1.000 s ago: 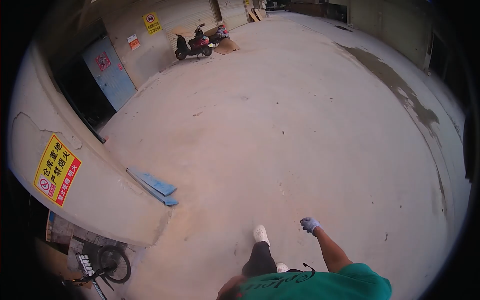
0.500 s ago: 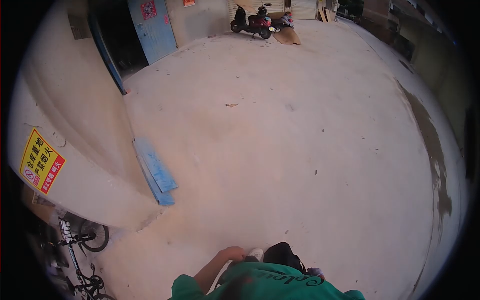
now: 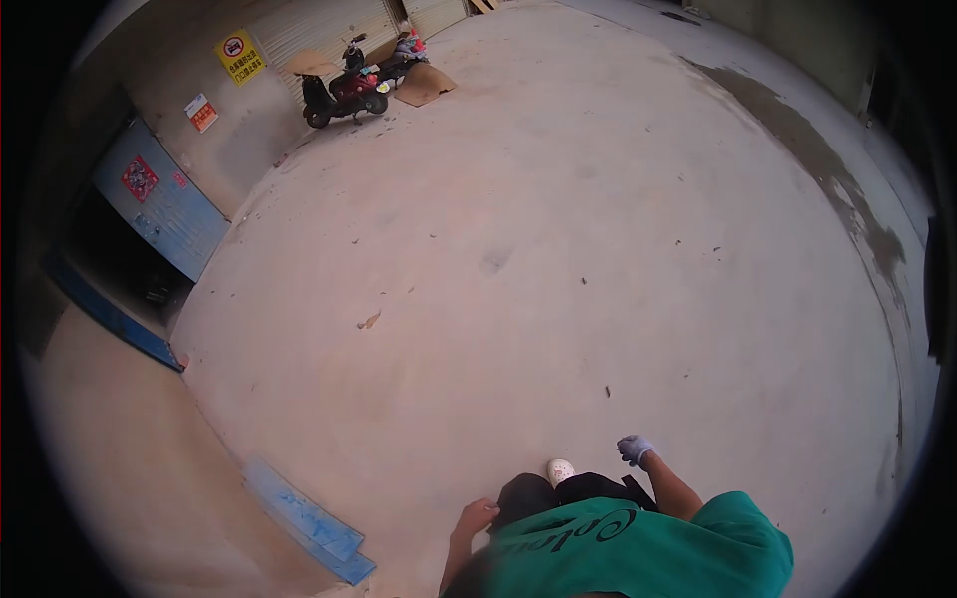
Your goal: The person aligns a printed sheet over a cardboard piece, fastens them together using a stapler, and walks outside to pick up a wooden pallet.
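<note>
Since half a second ago, the gloved right hand (image 3: 634, 448) has swung forward from beside the body, and the view has turned so that the motor scooter (image 3: 349, 95) and blue metal door (image 3: 159, 199) sit farther left. Nearest of the larger loose things are the blue panels (image 3: 294, 510), lying to the left of both hands by the foot of the wall (image 3: 130, 439); their long axis slants from the wall side in toward the person's feet. Of the two, the bare left hand (image 3: 478, 514) is clearly the nearer, though still apart from them, and hangs just beside the dark trousers (image 3: 523, 498). Well to its right, the glove hangs over the concrete ground (image 3: 498, 349), with a small dark scrap (image 3: 608, 392) a little ahead of it, the scrap's long axis pointing roughly away from the person. Both hands look loosely curled, but I cannot tell how far the fingers close or whether anything small is inside; nothing visible sticks out of either. The green shirt (image 3: 638, 558) hides most of the legs, leaving one white shoe (image 3: 560, 471) partly showing, and darkness swallows most of the doorway (image 3: 110, 239).
</note>
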A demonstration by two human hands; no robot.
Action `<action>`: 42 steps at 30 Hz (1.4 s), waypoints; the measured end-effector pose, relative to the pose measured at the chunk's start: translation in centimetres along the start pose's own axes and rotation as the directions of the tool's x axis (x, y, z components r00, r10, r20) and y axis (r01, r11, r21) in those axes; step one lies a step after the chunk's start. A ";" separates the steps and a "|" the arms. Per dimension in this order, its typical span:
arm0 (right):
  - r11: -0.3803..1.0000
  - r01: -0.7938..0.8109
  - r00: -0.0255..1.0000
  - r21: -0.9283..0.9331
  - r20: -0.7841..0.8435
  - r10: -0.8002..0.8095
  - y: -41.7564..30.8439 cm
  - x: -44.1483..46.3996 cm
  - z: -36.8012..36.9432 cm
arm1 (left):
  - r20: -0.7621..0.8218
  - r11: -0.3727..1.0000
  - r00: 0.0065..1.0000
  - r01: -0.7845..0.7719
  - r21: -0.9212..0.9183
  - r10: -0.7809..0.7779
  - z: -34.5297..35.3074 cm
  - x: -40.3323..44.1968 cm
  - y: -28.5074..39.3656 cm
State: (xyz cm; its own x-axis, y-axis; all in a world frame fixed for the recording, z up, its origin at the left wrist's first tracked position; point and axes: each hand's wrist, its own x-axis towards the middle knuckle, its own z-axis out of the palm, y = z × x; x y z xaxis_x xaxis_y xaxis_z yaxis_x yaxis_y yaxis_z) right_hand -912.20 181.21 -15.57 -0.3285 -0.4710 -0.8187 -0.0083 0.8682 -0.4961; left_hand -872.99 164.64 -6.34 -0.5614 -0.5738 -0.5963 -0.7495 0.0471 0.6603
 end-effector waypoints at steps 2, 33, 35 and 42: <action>0.979 0.087 0.996 0.184 -0.052 -0.079 -9.6 1.0 -3.3 | -0.103 0.953 0.948 0.295 -0.074 -0.301 -3.0 1.5 3.9; 0.628 0.235 0.971 -0.742 0.144 -0.192 -57.2 57.6 -50.0 | 0.166 0.831 0.964 0.262 -0.491 -0.205 -39.9 87.4 39.0; 0.970 -0.201 0.976 0.136 -0.056 0.210 -67.5 59.5 -55.2 | 0.165 0.850 0.966 0.254 -0.460 -0.200 -40.3 92.2 40.4; 0.991 0.132 0.972 -0.029 -0.190 -0.136 -83.0 75.9 -67.8 | 0.130 0.967 0.959 0.255 0.003 -0.253 -51.6 108.0 40.5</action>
State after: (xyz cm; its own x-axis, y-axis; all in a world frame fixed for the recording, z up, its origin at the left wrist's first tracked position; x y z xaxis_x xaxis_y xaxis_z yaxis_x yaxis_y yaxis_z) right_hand -1000.43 83.95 -16.92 -0.4979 -0.5460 -0.6737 -0.0796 0.8024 -0.5915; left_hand -945.92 62.37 -20.45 -0.3938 -0.4555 -0.7984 -0.8689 -0.0988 0.4850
